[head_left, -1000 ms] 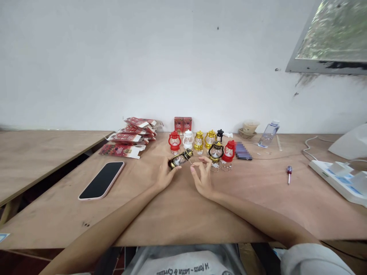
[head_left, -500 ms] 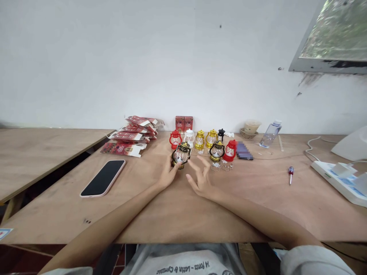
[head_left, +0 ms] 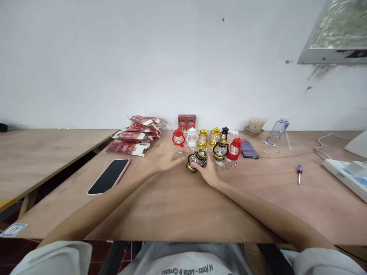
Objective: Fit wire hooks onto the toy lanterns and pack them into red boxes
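My right hand (head_left: 208, 172) grips a small black-and-gold toy lantern (head_left: 196, 160), tilted on its side just above the wooden table (head_left: 177, 206). My left hand (head_left: 166, 157) is blurred, fingers spread, palm down near the table, just left of the lantern and holding nothing. Behind them stands a row of toy lanterns: a red one (head_left: 178, 138), a white one (head_left: 192, 138), two gold ones (head_left: 203, 138), a small black one (head_left: 225, 132), a black-gold one (head_left: 220, 150) and a second red lantern (head_left: 234, 149).
A phone (head_left: 108, 176) lies face up at the left. Flat red cartons (head_left: 134, 133) are stacked behind it, two red boxes (head_left: 186, 123) stand at the wall. A screwdriver (head_left: 299, 172), water bottle (head_left: 276, 131), cup (head_left: 257, 124) and a white power strip (head_left: 344, 173) are at the right.
The black-and-gold lantern passed from my left hand to my right hand and moved right. My left hand let go and opened, sliding toward the lantern row. The view shifted slightly left.
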`<state>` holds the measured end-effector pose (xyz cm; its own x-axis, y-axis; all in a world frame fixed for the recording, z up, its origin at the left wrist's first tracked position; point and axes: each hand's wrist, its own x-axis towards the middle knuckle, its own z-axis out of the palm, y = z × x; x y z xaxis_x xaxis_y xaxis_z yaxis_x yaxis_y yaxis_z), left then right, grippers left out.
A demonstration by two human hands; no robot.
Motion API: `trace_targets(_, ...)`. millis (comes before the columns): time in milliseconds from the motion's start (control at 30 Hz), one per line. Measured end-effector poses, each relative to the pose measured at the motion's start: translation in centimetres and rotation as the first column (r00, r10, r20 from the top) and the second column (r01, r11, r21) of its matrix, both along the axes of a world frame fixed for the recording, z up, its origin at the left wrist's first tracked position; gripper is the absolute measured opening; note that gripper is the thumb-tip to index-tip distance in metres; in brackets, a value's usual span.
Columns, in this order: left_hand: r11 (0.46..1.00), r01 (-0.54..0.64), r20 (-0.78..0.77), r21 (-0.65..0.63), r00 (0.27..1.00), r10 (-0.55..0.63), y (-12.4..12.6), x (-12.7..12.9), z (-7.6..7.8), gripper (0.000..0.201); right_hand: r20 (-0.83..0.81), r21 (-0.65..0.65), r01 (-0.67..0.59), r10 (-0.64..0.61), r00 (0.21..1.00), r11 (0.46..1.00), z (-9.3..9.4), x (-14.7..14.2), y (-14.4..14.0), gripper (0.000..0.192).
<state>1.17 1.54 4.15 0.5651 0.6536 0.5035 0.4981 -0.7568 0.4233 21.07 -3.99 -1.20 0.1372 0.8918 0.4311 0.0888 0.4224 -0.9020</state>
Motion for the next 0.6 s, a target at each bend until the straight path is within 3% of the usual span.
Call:
trace_targets(100,0.972,-0.208,-0.023,0.106,0.977,0.212,4.0,-3.4,3.6,0.029,0.111,-0.016,0.070,-0.068,0.992,0.997,0.3,0.4,0.2,0.054)
trace_targets(167,0.941,-0.297,-0.013,0.159,0.953,0.303,6.2,-5.5,5.2,0.037,0.172,-0.041,0.099,-0.090,0.981,0.994,0.2,0.5,0.3,0.056)
trace_targets(233,0.868,-0.412,-0.043,0.276,0.897,0.440,8.0,-6.9,6.0,0.042,0.216,-0.031,0.119,-0.110,0.970,0.992,0.1,0.5,0.4,0.061)
trace_targets(333,0.796,-0.443,-0.107,0.413,0.844,0.525,9.7,-8.2,6.4,0.033,0.264,0.154,0.224,-0.258,0.929,0.962,-0.2,0.5,-0.1,0.063)
trace_targets(400,0.800,-0.422,-0.129,0.427,0.847,0.516,9.9,-8.6,6.6,0.027,0.285,0.353,0.281,-0.388,0.876,0.893,-0.1,0.7,-0.6,0.058)
trace_targets(500,0.776,-0.431,-0.096,0.460,0.845,0.526,8.8,-9.1,7.2,0.027,0.273,0.597,0.228,-0.462,0.844,0.769,0.8,0.7,-1.6,0.050)
trace_targets(567,0.741,-0.392,-0.057,0.544,0.865,0.499,6.6,-9.7,7.4,0.026,0.224,0.628,0.178,-0.395,0.891,0.758,2.3,0.4,-2.1,0.044)
trace_targets(600,0.737,-0.334,-0.059,0.588,0.891,0.451,5.1,-10.0,7.3,0.024,0.188,0.582,0.153,-0.316,0.930,0.799,3.3,0.1,-2.4,0.040)
